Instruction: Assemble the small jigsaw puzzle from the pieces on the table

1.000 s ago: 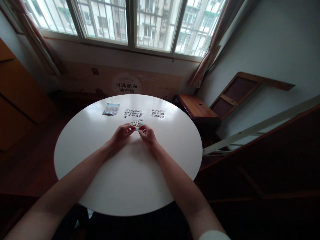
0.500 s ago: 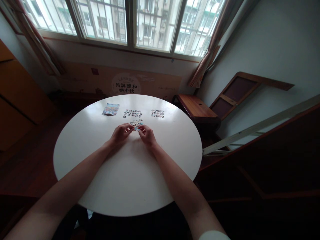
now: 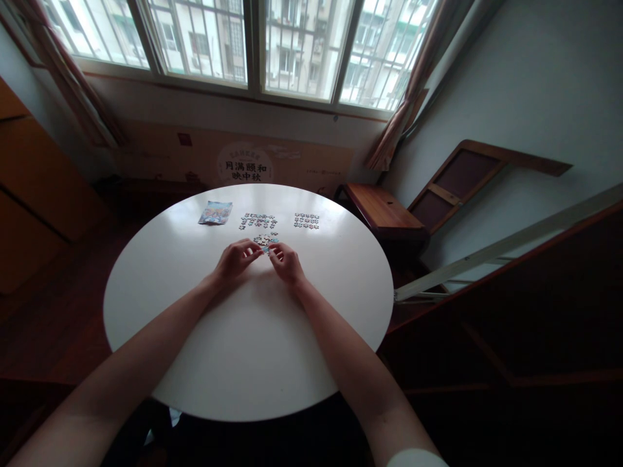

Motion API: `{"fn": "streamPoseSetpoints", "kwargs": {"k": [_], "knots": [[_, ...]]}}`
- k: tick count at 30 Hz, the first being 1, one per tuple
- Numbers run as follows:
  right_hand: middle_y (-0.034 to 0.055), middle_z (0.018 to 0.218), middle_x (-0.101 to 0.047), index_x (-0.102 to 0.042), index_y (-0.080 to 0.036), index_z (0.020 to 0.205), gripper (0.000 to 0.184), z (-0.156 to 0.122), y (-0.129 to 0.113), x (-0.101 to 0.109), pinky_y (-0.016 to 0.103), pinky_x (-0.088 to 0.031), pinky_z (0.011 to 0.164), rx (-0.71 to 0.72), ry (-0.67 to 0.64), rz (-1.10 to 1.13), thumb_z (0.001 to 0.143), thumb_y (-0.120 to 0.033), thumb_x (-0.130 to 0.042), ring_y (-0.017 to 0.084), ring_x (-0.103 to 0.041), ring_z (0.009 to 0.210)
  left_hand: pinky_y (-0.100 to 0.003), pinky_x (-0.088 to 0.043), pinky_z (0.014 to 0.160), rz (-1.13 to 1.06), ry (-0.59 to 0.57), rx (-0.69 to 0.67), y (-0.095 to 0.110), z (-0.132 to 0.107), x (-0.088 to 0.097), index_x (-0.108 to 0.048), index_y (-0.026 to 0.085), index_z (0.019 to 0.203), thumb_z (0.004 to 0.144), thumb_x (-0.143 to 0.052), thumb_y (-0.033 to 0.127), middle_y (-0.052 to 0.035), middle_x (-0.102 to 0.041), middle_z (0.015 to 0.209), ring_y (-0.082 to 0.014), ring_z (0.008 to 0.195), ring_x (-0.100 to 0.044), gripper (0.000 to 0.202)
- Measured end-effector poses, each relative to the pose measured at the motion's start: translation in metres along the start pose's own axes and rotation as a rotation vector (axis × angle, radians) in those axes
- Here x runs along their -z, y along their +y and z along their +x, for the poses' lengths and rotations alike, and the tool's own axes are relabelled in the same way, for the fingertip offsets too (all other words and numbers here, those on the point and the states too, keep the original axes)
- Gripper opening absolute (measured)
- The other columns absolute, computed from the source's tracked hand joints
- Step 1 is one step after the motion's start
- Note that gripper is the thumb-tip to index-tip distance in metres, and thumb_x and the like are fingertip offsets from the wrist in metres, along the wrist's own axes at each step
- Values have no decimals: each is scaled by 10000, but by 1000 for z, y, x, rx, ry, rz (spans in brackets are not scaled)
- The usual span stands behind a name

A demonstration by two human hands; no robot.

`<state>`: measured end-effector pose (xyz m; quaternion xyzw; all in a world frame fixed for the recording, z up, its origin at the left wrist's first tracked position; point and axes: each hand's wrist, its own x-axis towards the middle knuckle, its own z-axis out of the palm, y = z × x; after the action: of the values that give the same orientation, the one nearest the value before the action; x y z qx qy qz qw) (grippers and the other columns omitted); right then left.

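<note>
My left hand (image 3: 238, 257) and my right hand (image 3: 286, 262) meet near the middle of the white round table. Between their fingertips is a small light-blue jigsaw piece (image 3: 265, 250), pinched by both hands. Just beyond the fingers lies a loose pile of jigsaw pieces (image 3: 264, 240), partly covered by the hands. Farther back, a group of spread-out pieces (image 3: 258, 221) lies in uneven rows. To its right, more pieces (image 3: 306, 221) are set in a neat block of rows.
A colourful printed sheet or packet (image 3: 215, 213) lies at the back left of the table (image 3: 233, 363). A wooden chair (image 3: 389, 207) stands beyond the table's right edge. Barred windows (image 3: 302, 52) and a curtain (image 3: 389, 143) are behind.
The left fingertips have shifted very slightly to the right, closer to the right ones. The other pieces and the sheet lie as before.
</note>
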<state>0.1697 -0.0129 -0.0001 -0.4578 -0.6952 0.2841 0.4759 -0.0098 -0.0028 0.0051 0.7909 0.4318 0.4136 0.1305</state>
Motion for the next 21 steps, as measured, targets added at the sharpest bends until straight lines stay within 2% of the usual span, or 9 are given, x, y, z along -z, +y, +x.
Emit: {"fn": "streamPoseSetpoints", "kwargs": {"k": [10, 15, 21], "knots": [[17, 796, -647, -638, -170, 951, 181, 0, 0, 0, 228, -487, 622, 14, -1, 18, 806, -210, -537, 94, -554, 588, -240, -475, 562, 3, 46, 34, 2, 0, 0, -673, 183, 840, 817, -599, 501, -27, -651, 762, -124, 576, -589, 327], [18, 820, -650, -635, -177, 982, 206, -1, -1, 0, 226, -485, 618, 8, -19, 0, 801, -197, -538, 92, -557, 589, -240, -478, 568, -25, 10, 39, 5, -1, 1, -673, 188, 936, 810, -617, 490, -26, -659, 792, -126, 588, -597, 333], [20, 878, -656, -634, -191, 979, 225, 0, 2, -1, 228, -485, 636, 32, -39, -5, 778, -160, -538, 94, -571, 621, -238, -479, 563, -25, -9, 25, 6, -1, 1, -674, 188, 958, 810, -619, 477, -30, -655, 803, -128, 597, -602, 329]]}}
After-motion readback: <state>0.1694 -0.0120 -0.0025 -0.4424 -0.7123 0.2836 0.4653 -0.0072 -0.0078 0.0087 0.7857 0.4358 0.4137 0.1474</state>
